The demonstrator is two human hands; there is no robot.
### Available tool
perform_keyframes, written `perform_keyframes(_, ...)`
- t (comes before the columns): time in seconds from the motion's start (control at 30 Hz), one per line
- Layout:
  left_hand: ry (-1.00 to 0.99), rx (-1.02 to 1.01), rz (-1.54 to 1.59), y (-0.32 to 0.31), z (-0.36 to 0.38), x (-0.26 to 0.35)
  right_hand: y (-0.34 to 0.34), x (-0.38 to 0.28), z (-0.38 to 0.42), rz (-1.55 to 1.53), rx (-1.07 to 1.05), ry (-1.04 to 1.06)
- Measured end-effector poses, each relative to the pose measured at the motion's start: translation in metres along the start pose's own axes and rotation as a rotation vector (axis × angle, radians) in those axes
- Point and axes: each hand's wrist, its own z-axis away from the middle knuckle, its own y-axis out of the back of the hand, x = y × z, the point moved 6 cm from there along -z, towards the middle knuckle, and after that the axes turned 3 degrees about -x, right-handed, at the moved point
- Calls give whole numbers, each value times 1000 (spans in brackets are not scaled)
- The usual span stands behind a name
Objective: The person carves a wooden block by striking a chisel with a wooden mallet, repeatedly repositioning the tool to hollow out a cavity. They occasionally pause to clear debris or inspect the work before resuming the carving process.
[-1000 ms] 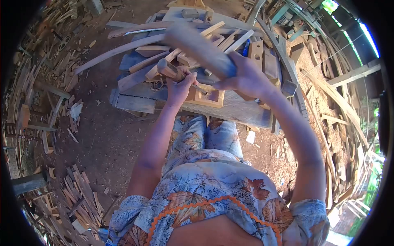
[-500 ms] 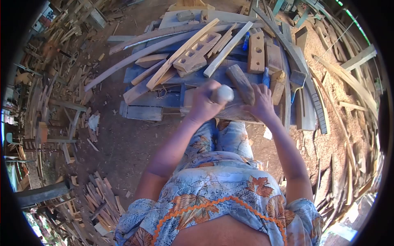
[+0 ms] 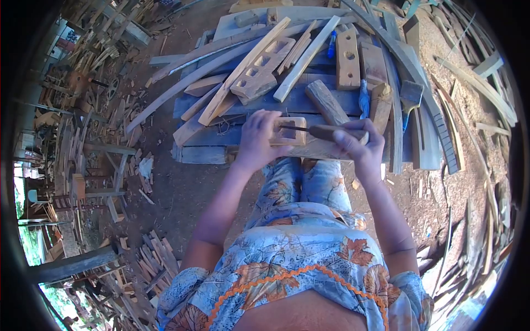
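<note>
Left hand (image 3: 255,138): grip closed on wooden block (image 3: 288,131), steadied on tabletop (image 3: 326,148).
Right hand (image 3: 358,146): grip closed around chisel (image 3: 323,131), tip set in block's mortise.

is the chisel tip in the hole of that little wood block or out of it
In. The chisel, held in the right hand, reaches its blade into the rectangular opening of the small wood block, which the left hand steadies.

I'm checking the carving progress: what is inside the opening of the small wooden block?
The metal tip of the chisel, held by the right hand, reaches into the opening of the small wooden block. The left hand steadies the block. The opening's depth and floor are in shadow.
</note>
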Motion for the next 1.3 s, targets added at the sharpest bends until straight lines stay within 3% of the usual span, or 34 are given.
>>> perform_keyframes(0.13,57,-73,49,-13,12,-17,20,22,-14,-195,125,-127)
perform_keyframes(0.2,6,-17,-36,-18,11,-17,25,24,-13,-164,96,-156)
perform_keyframes(0.27,3,-7,-18,-22,11,-19,17,2,-10,160,-82,109)
perform_keyframes(0.3,5,6,-4,-22,13,-19,13,-8,-7,218,-123,140)
perform_keyframes(0.43,-6,1,-21,-24,14,-20,14,-8,-8,207,-161,124)
perform_keyframes(0.53,-18,29,-33,-24,16,-19,18,-7,-4,64,-77,19)
perform_keyframes(0.67,-41,19,-50,-23,14,-14,30,-18,5,59,-24,123)
perform_keyframes(0.77,-50,13,-17,-23,14,-17,20,-33,10,227,-138,365)
perform_keyframes(0.87,-46,15,-14,-24,16,-17,10,-31,10,312,-187,424)
perform_keyframes(1.03,-24,34,24,-17,11,-18,5,-23,8,296,-217,333)
perform_keyframes(1.13,3,2,158,-13,1,-32,5,-22,9,336,-214,366)
perform_keyframes(1.3,15,-230,-29,-11,-22,-15,-9,-34,16,413,-215,490)
